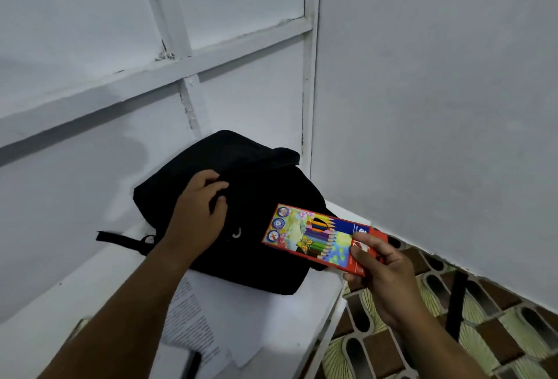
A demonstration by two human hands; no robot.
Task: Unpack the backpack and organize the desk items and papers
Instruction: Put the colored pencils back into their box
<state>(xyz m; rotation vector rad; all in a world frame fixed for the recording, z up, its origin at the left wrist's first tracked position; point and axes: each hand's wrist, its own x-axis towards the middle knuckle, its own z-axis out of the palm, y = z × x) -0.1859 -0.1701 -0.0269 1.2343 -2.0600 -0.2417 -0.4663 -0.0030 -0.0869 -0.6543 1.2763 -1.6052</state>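
A black backpack (pixel 256 197) lies on a white desk (pixel 302 315) in the corner of the room. My left hand (pixel 199 215) grips the backpack's fabric on its upper left side, fingers curled into it. My right hand (pixel 380 270) pinches the near end of a red box of coloured pencils (pixel 317 236), held flat just above the backpack's right edge. Printed papers (pixel 193 324) lie on the desk in front of the backpack, partly under my left forearm.
White walls close the desk in at the back and on the right. A black strap (pixel 120 239) trails off the desk's left side. A dark pen-like object (pixel 193 363) lies on the papers near the bottom edge. Patterned floor tiles (pixel 453 333) show at the right.
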